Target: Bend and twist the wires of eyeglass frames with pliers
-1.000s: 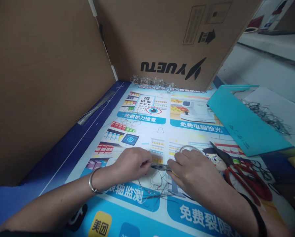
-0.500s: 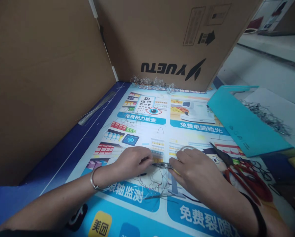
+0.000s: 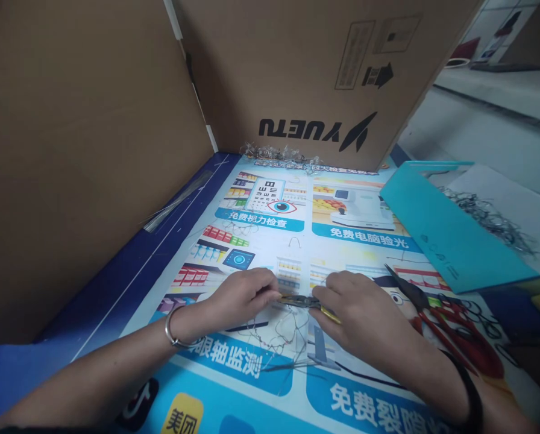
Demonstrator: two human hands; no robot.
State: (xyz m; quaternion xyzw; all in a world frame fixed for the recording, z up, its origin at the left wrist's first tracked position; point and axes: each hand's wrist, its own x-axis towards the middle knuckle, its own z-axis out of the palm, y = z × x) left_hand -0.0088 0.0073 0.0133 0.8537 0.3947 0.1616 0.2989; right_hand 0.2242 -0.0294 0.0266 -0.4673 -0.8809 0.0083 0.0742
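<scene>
Yellow-handled needle-nose pliers [image 3: 302,301] lie across the middle, their jaws pointing left. My right hand [image 3: 349,301] is closed round the handles, one of which sticks out below the fingers. At the jaw tips my left hand [image 3: 248,294] is pinched, thumb against fingers. What sits in that pinch is too small to make out. Just below both hands spreads a loose tangle of thin wire [image 3: 279,337], with several straight wire pieces [image 3: 288,365] near it. A small bent wire [image 3: 294,242] rests farther up the printed sheet.
Cardboard walls [image 3: 93,150] stand at the left and back. Clear-beaded wire pieces [image 3: 281,155] line the back wall. Red-handled scissors [image 3: 437,319] lie right, by black rings [image 3: 482,316]. A turquoise folder [image 3: 451,226] bears a wire heap [image 3: 491,220]. Straight wires [image 3: 177,202] lie left.
The pliers have turned in my right hand, so more of a yellow handle shows below the fingers. My left fingers have drawn closer together. The view has shifted slightly.
</scene>
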